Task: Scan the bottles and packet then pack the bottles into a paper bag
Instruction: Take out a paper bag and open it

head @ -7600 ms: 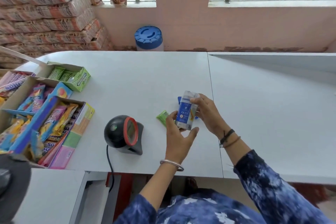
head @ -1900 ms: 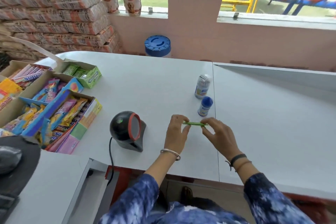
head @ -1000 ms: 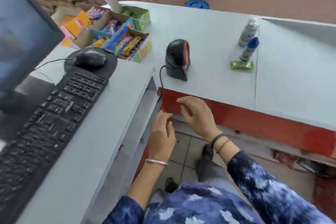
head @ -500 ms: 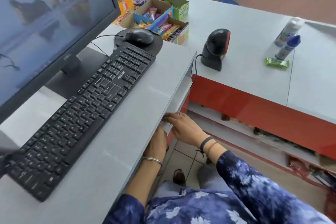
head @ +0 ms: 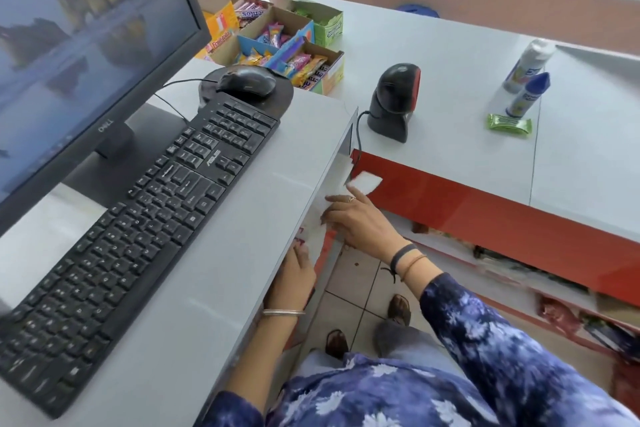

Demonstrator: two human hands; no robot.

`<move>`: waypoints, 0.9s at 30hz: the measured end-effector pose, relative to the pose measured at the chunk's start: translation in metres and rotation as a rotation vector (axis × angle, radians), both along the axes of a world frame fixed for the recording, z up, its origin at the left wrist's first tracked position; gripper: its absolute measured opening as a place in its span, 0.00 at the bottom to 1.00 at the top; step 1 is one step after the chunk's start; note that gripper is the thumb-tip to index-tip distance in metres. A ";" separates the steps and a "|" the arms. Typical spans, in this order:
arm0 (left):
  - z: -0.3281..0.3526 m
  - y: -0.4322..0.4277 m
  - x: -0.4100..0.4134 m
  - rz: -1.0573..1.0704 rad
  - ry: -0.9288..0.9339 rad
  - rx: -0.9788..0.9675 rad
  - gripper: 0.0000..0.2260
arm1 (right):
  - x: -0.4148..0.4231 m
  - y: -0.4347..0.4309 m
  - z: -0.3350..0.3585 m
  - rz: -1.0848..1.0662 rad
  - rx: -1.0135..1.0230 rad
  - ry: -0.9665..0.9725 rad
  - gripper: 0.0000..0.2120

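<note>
Right hand (head: 360,225) on white paper bag (head: 346,194)

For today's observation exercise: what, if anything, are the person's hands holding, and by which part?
The right hand and left hand are on a white sheet, probably a paper bag, under the desk; the exact grip is hidden.

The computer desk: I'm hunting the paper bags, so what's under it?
Both hands reach under the desk, pulling out something white, probably paper. The rest underneath is hidden.
</note>
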State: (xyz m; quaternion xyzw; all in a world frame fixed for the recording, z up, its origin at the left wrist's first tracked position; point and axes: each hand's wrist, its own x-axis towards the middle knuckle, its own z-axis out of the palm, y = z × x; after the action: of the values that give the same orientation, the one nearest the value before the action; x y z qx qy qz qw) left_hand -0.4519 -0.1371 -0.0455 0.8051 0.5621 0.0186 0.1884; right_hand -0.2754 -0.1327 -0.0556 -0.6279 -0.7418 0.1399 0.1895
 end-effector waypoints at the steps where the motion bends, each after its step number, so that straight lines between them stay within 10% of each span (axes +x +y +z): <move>1: -0.003 0.003 0.000 0.045 -0.101 -0.050 0.21 | 0.005 -0.001 0.005 0.000 0.012 -0.008 0.09; 4: 0.025 -0.001 0.039 -0.035 -0.033 -0.031 0.31 | 0.012 -0.004 0.023 -0.001 -0.001 0.028 0.10; 8: 0.055 0.012 0.081 -0.134 -0.040 0.103 0.10 | 0.044 -0.013 0.059 -0.098 -0.069 0.109 0.11; 12: 0.089 0.037 0.133 -0.246 -0.294 -0.081 0.09 | 0.116 -0.029 0.093 -0.273 -0.316 0.616 0.26; 17: 0.125 0.089 0.237 -0.239 -0.554 -0.326 0.05 | 0.251 -0.042 0.114 -0.509 -0.398 1.028 0.15; 27: 0.197 0.175 0.475 -0.152 -0.864 0.065 0.17 | 0.429 0.030 0.219 -0.682 0.305 0.537 0.14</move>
State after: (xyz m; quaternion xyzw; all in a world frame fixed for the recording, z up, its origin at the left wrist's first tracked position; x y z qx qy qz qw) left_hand 0.0236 0.0379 0.1515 0.7680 0.3701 0.3572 0.3815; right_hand 0.1535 -0.1023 0.1639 -0.7426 -0.4294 0.1166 0.5006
